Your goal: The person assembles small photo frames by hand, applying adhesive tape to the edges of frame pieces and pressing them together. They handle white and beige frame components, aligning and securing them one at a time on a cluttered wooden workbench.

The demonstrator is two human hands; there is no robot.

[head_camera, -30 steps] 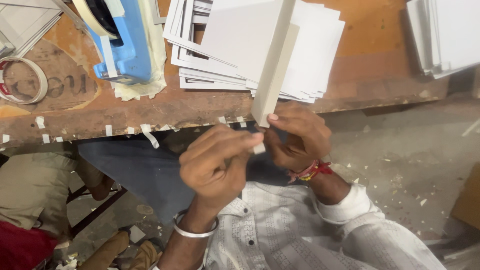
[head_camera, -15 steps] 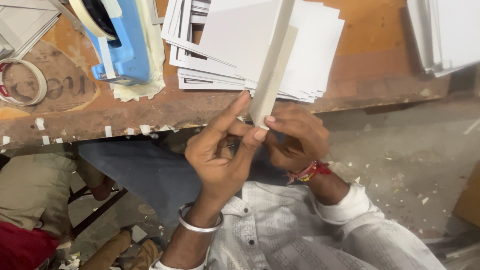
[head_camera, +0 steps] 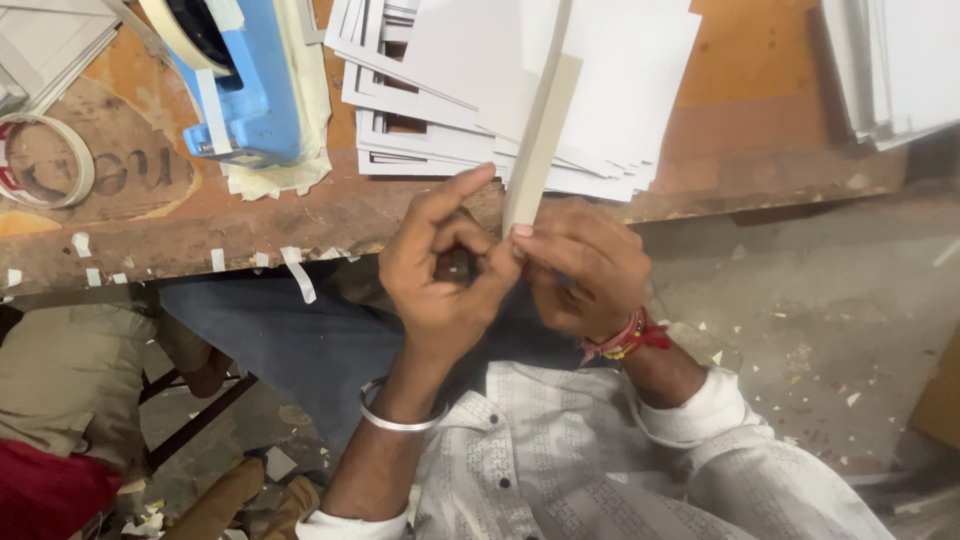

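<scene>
Person is holding a long pale cardboard strip [head_camera: 541, 140] upright in front of the chest, its lower end pinched in the right hand [head_camera: 580, 270], fingers closed tight on it, thumb and fingertips meeting at the strip's bottom edge. Left hand [head_camera: 440, 270] is pressing in from the other side, index finger pointing up, thumb curled toward the same bottom end; something small and dark is sitting inside that grip but I cannot tell what, so whether it is clamping anything is unclear. The strip is rising from between both hands and leaning over the stack of white sheets [head_camera: 520, 80] on the wooden surface [head_camera: 760, 150]. Blue tape dispenser [head_camera: 245, 90] is sitting to the left, a tape roll [head_camera: 45, 160] further left, short tape bits [head_camera: 298, 275] sticking along the surface edge. Risk as I judge it: the strip is being held only at one end, so the tall free part could bend or crease, or tip onto the sheets and shove them; a slipping pinch could drop it to the floor [head_camera: 800, 330].
</scene>
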